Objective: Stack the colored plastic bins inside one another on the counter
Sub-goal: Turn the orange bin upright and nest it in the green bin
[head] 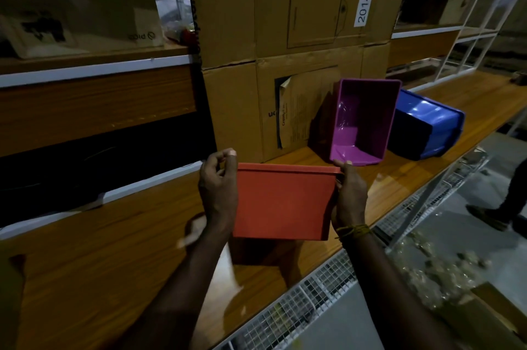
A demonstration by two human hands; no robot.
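Note:
I hold an orange bin (pixel 282 201) in the air just above the wooden counter (pixel 114 264), its long side facing me. My left hand (pixel 218 187) is at the bin's left end, fingers curled by the rim corner. My right hand (pixel 349 195) grips the right end, thumb over the rim. Behind it a purple bin (pixel 365 121) stands tipped on its side with its opening toward me, leaning by the cardboard. To its right, touching it, lies a blue bin (pixel 427 127), also on its side.
Large cardboard boxes (pixel 285 35) stand at the back of the counter. A wire mesh panel (pixel 313 292) runs along the counter's front edge. White wire shelving (pixel 470 21) stands far right. A person's leg and shoe (pixel 502 207) are on the floor at right.

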